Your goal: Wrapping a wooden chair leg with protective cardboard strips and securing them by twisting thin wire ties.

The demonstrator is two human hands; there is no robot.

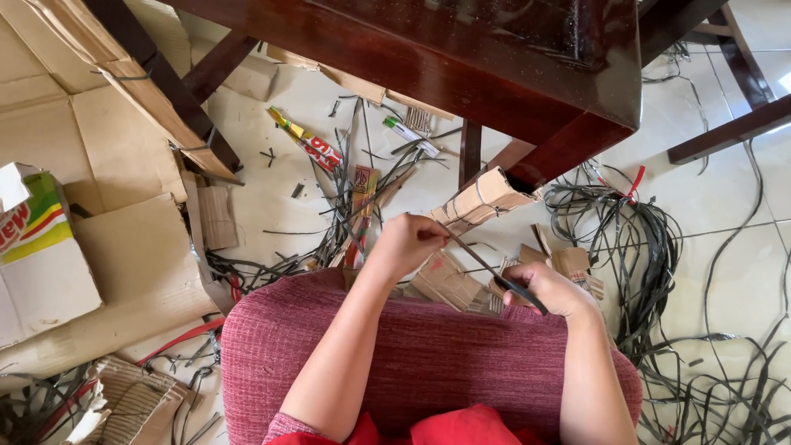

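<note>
The person is sitting behind a rounded cushion of dark pink woven fabric (428, 354) and is holding a thin, flat, dark strip (482, 259) stretched between both hands. The left hand (409, 241) is closed, pinching the upper end of the strip, while the right hand (552, 290) is closed around the lower end, near the cushion's edge. To do this well, I judge that the strip should be kept taut and flat (a twist would probably make it kink), with both grips firm and close to the ends.

The strip is looking narrow, smooth and slightly glossy, like plastic strapping. Many similar black bands (643, 247) are lying in loose tangles on the pale tiled floor (741, 189). Folded pieces of brown corrugated cardboard (482, 200) are lying just beyond the hands, matte and ribbed. Above them the dark red polished wooden counter (461, 49) is shining.
</note>
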